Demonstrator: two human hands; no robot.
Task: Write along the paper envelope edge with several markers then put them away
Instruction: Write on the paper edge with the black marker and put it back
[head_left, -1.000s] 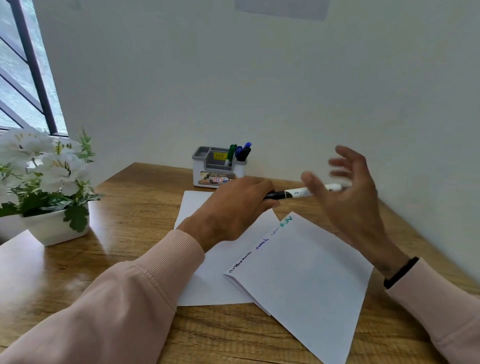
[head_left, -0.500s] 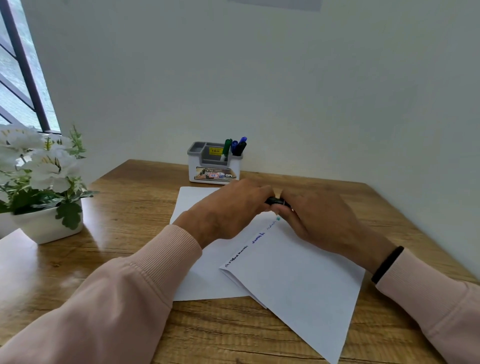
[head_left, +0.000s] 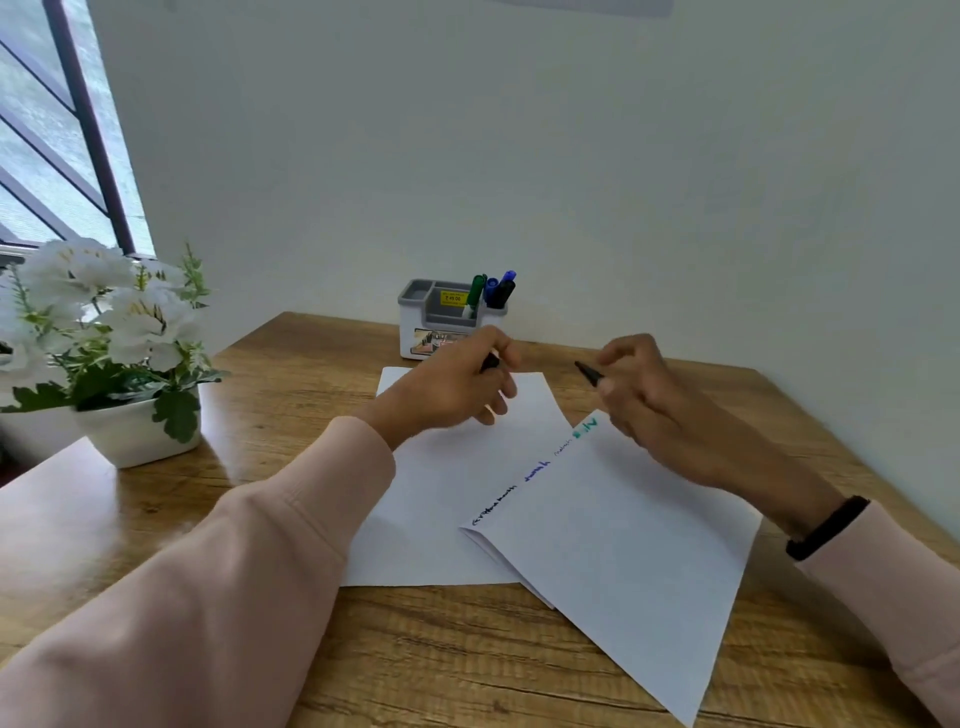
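A folded white paper envelope (head_left: 623, 545) lies on the wooden desk (head_left: 291, 426), with short black, blue and green words along its upper left edge. My right hand (head_left: 649, 400) hovers over the envelope's far corner, closed around a marker (head_left: 587, 372) whose dark tip points left. My left hand (head_left: 457, 395) is a short way to the left, pinching what looks like the marker's black cap (head_left: 490, 361). Most of the marker's barrel is hidden in my right fist.
A grey and white pen holder (head_left: 441, 322) stands by the far wall with green, blue and black markers (head_left: 491, 291) upright in it. A plain white sheet (head_left: 431, 509) lies under the envelope. A white pot of white flowers (head_left: 130, 364) stands at the left, near a window.
My right hand came in and joined my left on the marker. The hands have since pulled apart, with the marker in my right hand and the black cap in my left.
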